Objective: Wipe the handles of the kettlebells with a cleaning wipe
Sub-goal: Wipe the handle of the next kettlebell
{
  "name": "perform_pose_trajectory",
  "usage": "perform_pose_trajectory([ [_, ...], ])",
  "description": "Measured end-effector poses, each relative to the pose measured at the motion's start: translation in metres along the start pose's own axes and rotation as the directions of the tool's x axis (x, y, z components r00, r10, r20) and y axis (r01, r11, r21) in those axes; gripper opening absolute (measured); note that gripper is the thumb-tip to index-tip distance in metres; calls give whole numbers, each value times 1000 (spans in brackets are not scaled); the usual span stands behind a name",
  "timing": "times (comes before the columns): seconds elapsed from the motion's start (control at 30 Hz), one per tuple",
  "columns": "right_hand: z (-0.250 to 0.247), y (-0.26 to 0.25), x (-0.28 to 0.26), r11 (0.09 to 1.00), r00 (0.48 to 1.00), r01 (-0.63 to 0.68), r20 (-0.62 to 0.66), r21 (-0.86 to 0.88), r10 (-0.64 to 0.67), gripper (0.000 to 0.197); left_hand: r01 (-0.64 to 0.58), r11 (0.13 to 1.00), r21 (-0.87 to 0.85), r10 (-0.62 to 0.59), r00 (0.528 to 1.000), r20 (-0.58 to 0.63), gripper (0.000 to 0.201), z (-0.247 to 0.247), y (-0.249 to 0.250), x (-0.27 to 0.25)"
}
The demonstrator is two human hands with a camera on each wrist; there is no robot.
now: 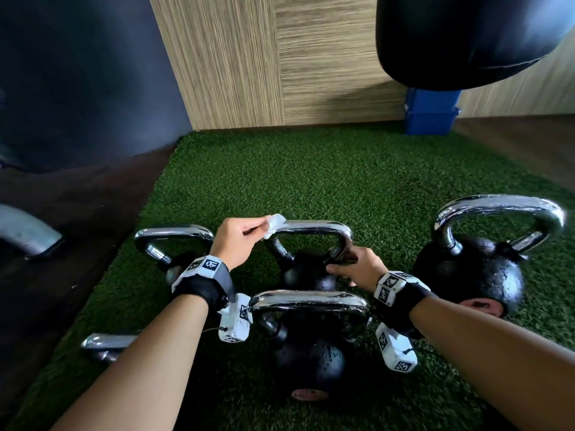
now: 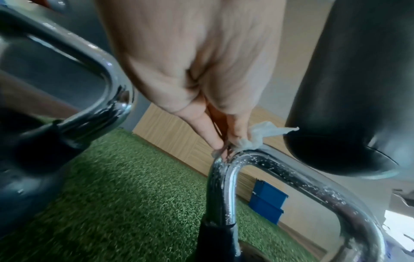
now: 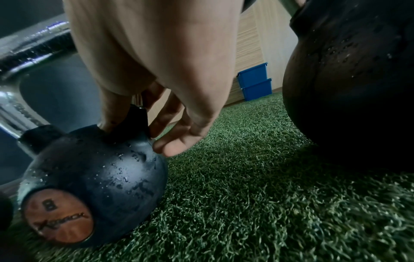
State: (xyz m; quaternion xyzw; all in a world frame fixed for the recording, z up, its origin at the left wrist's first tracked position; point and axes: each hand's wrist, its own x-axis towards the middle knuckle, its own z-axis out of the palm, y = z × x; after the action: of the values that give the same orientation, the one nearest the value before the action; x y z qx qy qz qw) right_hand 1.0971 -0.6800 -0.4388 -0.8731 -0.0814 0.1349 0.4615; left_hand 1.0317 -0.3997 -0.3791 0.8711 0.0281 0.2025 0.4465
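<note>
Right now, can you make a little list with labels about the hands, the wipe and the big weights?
left hand: pinches the wipe against the left corner of the middle kettlebell's handle
right hand: grips the base of that handle on its right side
kettlebells in view: five, on green turf
handles: shiny chrome, dotted with droplets
behind: blue bins, a black punching bag

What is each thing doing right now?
Left hand: pinches the wipe.
Wipe: crumpled, pressed on the handle's left corner.
Handle: wet with droplets.
Right hand: grips the handle's right base.
Middle kettlebell: upright on the turf.
</note>
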Motion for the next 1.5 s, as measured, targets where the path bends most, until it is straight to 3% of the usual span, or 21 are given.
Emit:
perform_pose_trajectory([
  [0.13, -1, -1, 0, 1000, 1000, 8, -2, 20, -8, 38, 237, 945, -223, -228, 971, 69, 31, 3, -19, -3],
  [0.33, -2, 1, 0, 998, 1000, 16, 6, 59, -17, 28, 252, 938, -239, -248, 968, 46, 27, 8, -33, -3],
  [0.43, -2, 0, 1, 996, 1000, 4, 11, 84, -5, 27, 357, 919, -167, -347, 934, 88, 15, 23, -41, -16],
  [0.5, -2, -1, -1, 997, 1000, 10, 12, 79, -11, 25, 424, 886, -190, -405, 905, 129, 26, 33, -43, -23],
  [0.7, -8, -6, -3, 999, 999, 27, 25, 16, -28, 30, 427, 900, -88, -402, 890, 214, 10, 30, -41, -18],
  [0.8, -16, -9, -2, 996, 999, 26, 50, -82, -22, 30, 416, 894, -168, -369, 894, 253, 13, 29, -35, -16],
  [0.9, -25, -12, -2, 974, 996, 54, 76, -221, -37, 31, 430, 883, -188, -382, 891, 244, 4, 33, -25, -6],
  [0.97, -30, -14, -7, 958, 994, 66, 102, -279, -39, 30, 446, 886, -126, -412, 883, 225, 19, 42, -16, 8],
  [1.03, -32, -17, -11, 944, 987, 95, 155, -317, -47, 26, 406, 913, 41, -406, 894, 191, 28, 52, -3, 25],
  [1.13, -24, -20, -15, 942, 979, 124, 192, -311, -65, 30, 338, 900, 275, -402, 888, 223, 27, 61, 19, 48],
  [1.2, -19, -22, -15, 944, 969, 138, 238, -299, -66, 33, 335, 894, 296, -417, 865, 279, 21, 66, 32, 59],
  [1.3, -21, -25, -14, 979, 945, 75, 328, -191, -9, 42, 292, 888, 356, -391, 886, 248, 16, 72, 43, 65],
  [1.4, -22, -29, -6, 991, 950, 74, 311, -115, -34, 32, 330, 901, 283, -388, 904, 181, 12, 70, 33, 60],
  [1.47, -18, -30, 0, 990, 975, 107, 204, -90, -87, 12, 407, 902, 144, -431, 866, 254, 13, 71, 21, 55],
  [1.5, -14, -29, 3, 990, 982, 109, 163, -89, -94, 26, 434, 897, 77, -437, 850, 294, 19, 70, 19, 51],
])
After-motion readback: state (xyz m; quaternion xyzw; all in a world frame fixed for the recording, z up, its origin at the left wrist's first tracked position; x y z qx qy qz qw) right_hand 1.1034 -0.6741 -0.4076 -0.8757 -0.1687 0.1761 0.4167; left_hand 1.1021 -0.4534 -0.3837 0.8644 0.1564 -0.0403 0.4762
